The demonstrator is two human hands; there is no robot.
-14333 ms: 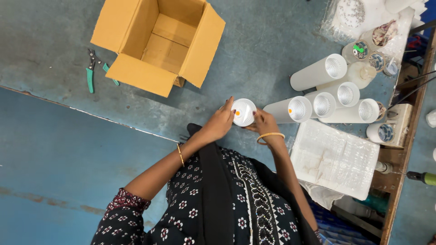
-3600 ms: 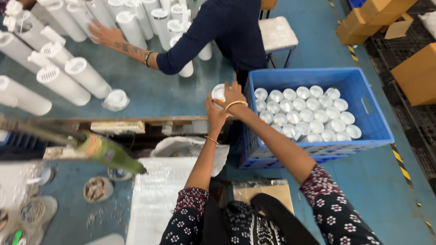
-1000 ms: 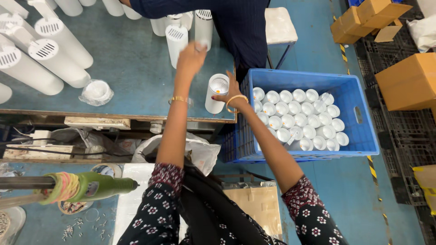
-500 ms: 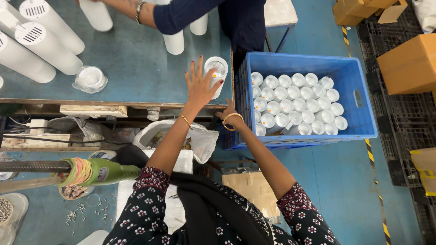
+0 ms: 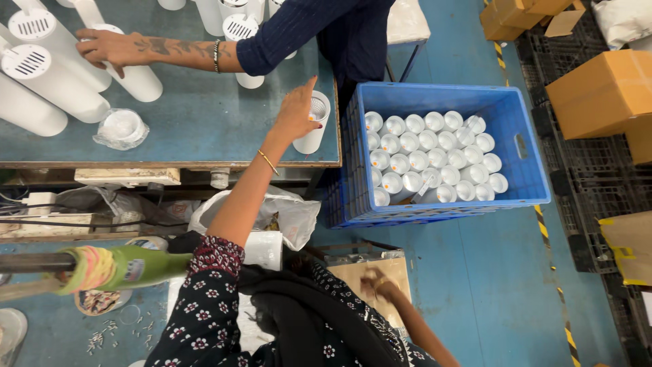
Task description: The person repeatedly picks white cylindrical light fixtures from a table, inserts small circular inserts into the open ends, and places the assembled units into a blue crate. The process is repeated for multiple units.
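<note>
Setting white cylinder (image 5: pixel 312 124) upright at tabletop (image 5: pixel 204 129) edge: left hand (image 5: pixel 296 109) fingers open against it; right hand (image 5: pixel 377 284) blurred (grip unclear).

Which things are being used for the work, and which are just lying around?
In use:
left hand
white cylinder that it touches
blue crate of white cylinders
right hand, low and blurred

Lying about:
cardboard box
green tool handle
plastic-wrapped part
</note>
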